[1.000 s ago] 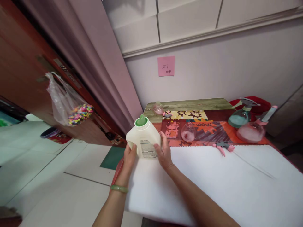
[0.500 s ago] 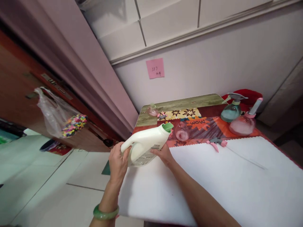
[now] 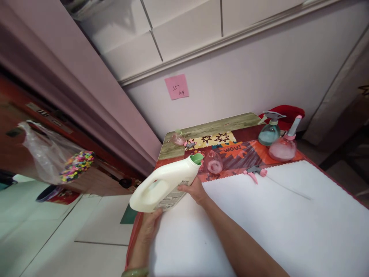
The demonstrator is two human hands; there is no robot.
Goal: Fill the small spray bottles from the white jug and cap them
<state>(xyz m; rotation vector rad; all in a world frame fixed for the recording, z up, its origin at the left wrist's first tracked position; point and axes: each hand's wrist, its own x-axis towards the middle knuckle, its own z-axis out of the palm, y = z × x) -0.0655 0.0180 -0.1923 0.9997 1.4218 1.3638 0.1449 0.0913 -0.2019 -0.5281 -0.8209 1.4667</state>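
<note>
A white detergent bottle [image 3: 170,181] with a looped handle and an open green pouring mouth is tilted over the table, mouth toward the upper right. My right hand [image 3: 196,190] grips its label side below the neck, thumb across the label. Under the bottle's base, my left hand [image 3: 152,219] supports it, fingers partly hidden beneath. Just right of the mouth stands a clear pink spray-bottle body [image 3: 213,163] without its top. A grey and pink spray head [image 3: 255,172] with a long thin tube lies on the white sheet.
At the back right stand a green spray bottle [image 3: 269,134] and a pink spray bottle [image 3: 284,148]. A small pink bottle [image 3: 178,138] sits at the back left beside another spray head [image 3: 190,144]. A plastic bag of colourful pieces [image 3: 77,166] hangs on the door.
My left hand has left the handle and moved down under the bottle's base. The right hand keeps its hold. The view has shifted slightly to the right.
</note>
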